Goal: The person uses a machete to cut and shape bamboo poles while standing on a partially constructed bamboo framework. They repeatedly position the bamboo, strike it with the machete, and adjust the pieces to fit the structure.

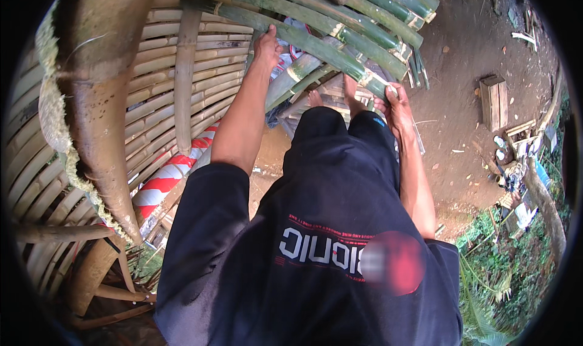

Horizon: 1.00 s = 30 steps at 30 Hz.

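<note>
A long green split-bamboo slat (316,45) runs slantwise in front of me, from the upper left down to its cut end on the right. My left hand (267,48) grips its near edge around the middle, thumb on top. Near the cut end, my right hand (398,108) is closed on the same slat with thumb and fingers. Beyond it lie several more green bamboo slats (373,48), side by side with their ends to the right. A bamboo crosspiece (297,71) passes under the held slat, between my hands.
At left stand a thick bamboo pole (100,91) and a wall of pale bamboo slats (212,61). A red-and-white wrapped pole (173,176) slants beside my left arm. On the bare earth at right sits a wooden block (494,103), with plants (504,285) and litter further right.
</note>
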Available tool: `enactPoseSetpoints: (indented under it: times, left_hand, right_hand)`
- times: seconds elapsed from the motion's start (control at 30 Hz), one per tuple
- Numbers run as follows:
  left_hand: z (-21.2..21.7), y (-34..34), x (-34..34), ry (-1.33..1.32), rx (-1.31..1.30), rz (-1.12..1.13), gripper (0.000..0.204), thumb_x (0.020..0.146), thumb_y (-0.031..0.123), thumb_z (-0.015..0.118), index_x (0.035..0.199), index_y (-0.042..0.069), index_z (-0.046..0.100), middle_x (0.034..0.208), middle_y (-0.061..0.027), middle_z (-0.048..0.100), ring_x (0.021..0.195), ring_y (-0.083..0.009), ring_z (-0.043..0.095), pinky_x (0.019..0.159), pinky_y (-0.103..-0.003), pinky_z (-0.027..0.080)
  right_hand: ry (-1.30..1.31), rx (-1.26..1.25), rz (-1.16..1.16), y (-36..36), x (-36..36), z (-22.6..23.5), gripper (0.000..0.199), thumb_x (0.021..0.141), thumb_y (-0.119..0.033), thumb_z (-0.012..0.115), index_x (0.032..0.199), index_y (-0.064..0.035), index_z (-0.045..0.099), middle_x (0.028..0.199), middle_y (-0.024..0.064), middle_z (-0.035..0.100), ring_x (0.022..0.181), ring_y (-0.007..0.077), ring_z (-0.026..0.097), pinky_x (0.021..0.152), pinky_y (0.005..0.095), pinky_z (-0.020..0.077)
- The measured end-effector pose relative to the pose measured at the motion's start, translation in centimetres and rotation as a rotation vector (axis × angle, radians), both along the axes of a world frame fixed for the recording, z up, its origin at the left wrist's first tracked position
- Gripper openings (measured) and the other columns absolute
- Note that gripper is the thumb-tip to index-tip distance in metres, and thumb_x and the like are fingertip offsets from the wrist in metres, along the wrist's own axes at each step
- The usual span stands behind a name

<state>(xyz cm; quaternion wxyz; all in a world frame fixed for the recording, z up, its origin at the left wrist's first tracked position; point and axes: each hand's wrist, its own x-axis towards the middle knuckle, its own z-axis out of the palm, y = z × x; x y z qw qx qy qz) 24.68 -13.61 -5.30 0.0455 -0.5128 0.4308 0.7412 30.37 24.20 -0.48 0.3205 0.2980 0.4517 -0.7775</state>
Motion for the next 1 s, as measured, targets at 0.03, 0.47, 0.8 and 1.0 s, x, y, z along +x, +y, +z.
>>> enactPoseSetpoints:
  times: [0.03, 0.47, 0.8, 1.0]
  left_hand:
    - [0.0, 0.2, -0.3, -0.009, -0.009, 0.016, 0.028, 0.095, 0.032, 0.063, 0.081, 0.014, 0.045, 0.067, 0.0042, 0.025, 0.056, -0.0102, 0.023, 0.050, -0.025, 0.026]
    - [1.5, 1.2, -1.3, -0.118, -0.091, 0.013, 0.029, 0.098, 0.032, 0.058, 0.080, 0.014, 0.044, 0.066, 0.0041, 0.026, 0.055, -0.0105, 0.024, 0.050, -0.026, 0.027]
    - [-1.0, 0.1, -1.3, 0.066, 0.042, 0.071, 0.027, 0.096, 0.031, 0.061, 0.083, 0.012, 0.047, 0.068, 0.0034, 0.031, 0.058, -0.0107, 0.027, 0.050, -0.026, 0.027]
    - [-2.3, -0.2, -1.6, 0.060, 0.000, 0.082, 0.024, 0.097, 0.030, 0.060, 0.087, 0.009, 0.051, 0.070, 0.0011, 0.036, 0.055, -0.0113, 0.030, 0.046, -0.027, 0.028]
  right_hand:
    - [-0.007, 0.002, -0.016, -0.6, -0.3, -0.1, 0.019, 0.100, -0.016, 0.055, 0.114, -0.0059, 0.048, 0.084, 0.0139, 0.066, 0.067, 0.0188, 0.068, 0.061, 0.0289, 0.0596]
    - [-0.046, 0.055, -0.018, -0.8, -0.4, 0.1, 0.026, 0.097, -0.017, 0.060, 0.114, -0.0045, 0.045, 0.087, 0.0125, 0.064, 0.066, 0.0199, 0.068, 0.059, 0.0304, 0.0600]
    - [0.015, 0.048, -0.085, -0.8, -1.4, 0.8, 0.038, 0.095, -0.016, 0.062, 0.122, 0.0039, 0.043, 0.098, 0.0129, 0.061, 0.077, 0.0247, 0.069, 0.071, 0.0340, 0.0621]
    - [-0.003, -0.017, -0.164, -0.8, -0.6, -0.1, 0.029, 0.097, -0.007, 0.056, 0.122, 0.0040, 0.050, 0.107, 0.0160, 0.064, 0.089, 0.0289, 0.069, 0.079, 0.0353, 0.0618]
